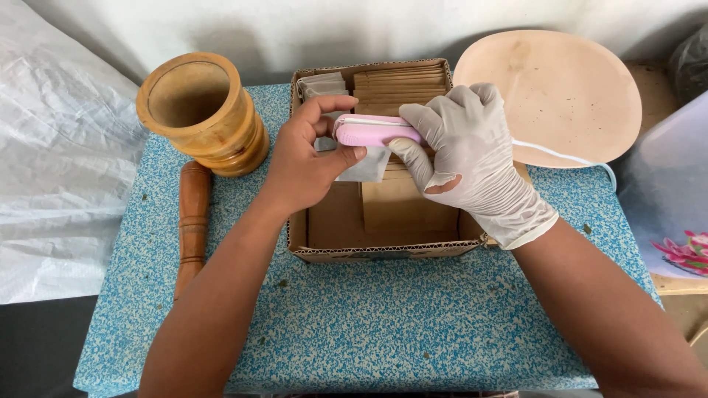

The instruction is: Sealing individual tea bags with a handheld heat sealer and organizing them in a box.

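Note:
Over an open cardboard box [369, 252], my right hand [468, 158], in a torn white glove, grips a small pink and white sealer [372, 130] with a white cord. My bare left hand [306, 158] pinches a small grey sachet [366, 166] whose top edge sits in the sealer. The box holds brown paper packets [400, 87] stacked at the back, grey sachets [321, 85] at the back left and a brown packet [405, 206] lying on the box floor.
A wooden mortar [203, 110] and a wooden pestle [193, 225] lie left of the box on the blue speckled table [383, 324]. A round peach plate [560, 92] leans behind at right. White plastic sheeting [59, 169] lies at left, a flowered plastic bag [675, 206] at right.

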